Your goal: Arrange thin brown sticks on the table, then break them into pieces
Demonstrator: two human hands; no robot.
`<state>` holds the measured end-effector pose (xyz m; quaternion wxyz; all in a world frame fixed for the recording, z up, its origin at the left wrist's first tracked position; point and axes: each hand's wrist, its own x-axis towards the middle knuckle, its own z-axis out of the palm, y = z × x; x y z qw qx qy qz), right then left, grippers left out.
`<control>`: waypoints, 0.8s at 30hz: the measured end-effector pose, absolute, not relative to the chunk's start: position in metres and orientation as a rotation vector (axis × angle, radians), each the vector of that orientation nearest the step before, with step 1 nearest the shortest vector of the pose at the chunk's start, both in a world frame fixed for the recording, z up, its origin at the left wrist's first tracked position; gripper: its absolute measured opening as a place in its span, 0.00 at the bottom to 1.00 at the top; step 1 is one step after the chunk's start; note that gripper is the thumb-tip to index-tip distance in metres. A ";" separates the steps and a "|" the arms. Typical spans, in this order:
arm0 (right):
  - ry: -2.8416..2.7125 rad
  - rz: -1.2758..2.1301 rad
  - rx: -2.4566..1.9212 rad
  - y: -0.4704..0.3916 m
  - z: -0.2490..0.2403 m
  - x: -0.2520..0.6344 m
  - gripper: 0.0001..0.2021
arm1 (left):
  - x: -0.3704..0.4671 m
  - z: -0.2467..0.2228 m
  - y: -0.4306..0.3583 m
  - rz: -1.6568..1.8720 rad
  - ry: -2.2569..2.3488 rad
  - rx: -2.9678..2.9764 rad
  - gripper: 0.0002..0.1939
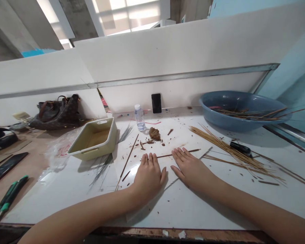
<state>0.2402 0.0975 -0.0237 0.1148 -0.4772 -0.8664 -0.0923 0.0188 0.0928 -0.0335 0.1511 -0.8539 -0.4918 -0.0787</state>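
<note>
A thin dark-brown rolled stick [165,156] lies crosswise on the white tabletop. My left hand [149,173] rests flat over its left end, fingers stretched forward and thumb apart. Flat on its right part lies my right hand [189,166], fingers also straight, with the stick's tip [197,149] showing beyond them. Just past the hands sits a lump of brown clay-like paste [154,134] among crumbs and short broken pieces. Another long brown stick [128,156] lies to the left of my left hand. A thin grey strip [205,152] runs slantwise beneath my right hand.
Thin tan sticks [226,150] and a black-handled tool [240,149] lie at right, before a blue basin [226,120] holding more sticks. A water bottle [139,118] and phone [156,103] stand behind. Leftward are a yellowish tub [91,153], grey wires [101,171], a handbag [58,113] and green-black cutters [11,196].
</note>
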 end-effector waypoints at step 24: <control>-2.535 -0.233 -1.401 0.096 -0.027 0.241 0.34 | 0.021 -0.028 0.089 -0.140 -1.391 -2.351 0.39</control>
